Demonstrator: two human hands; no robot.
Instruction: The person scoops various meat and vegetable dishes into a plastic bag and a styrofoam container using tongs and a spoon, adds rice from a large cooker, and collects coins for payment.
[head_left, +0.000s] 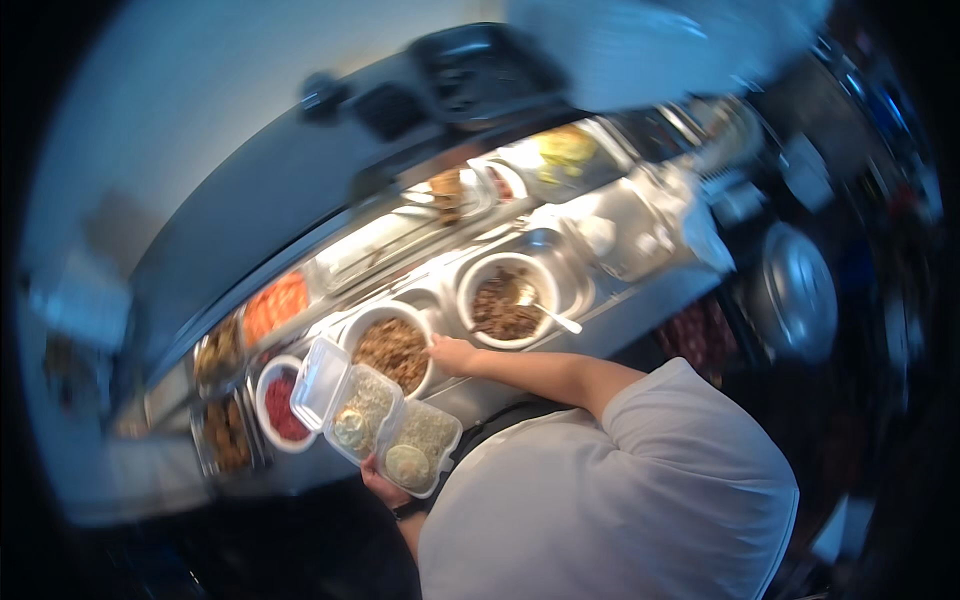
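Observation:
My left hand (384, 486) supports two foam food containers from below, at the counter's near edge. The container with its lid raised (364, 409) holds what looks like rice and a pale round scoop of food. Beside it, the other container (421, 442) has a similar filling. My right hand (452, 355) is at the right rim of a white round bowl (346, 330) of chopped brown food (390, 349). Blur hides whether its fingers grip the rim or a utensil. Further right is a second white bowl (466, 281) of darker chopped food, with a spoon (559, 319) resting in it.
A white bowl of red food (281, 409) stands left of the containers. Clear tubs of orange pieces (276, 306) and browned pieces (225, 435) are beyond. Behind run a metal pan of yellow-green food (562, 154) and a raised shelf with black trays (480, 71). A round metal lid (799, 292) is at right.

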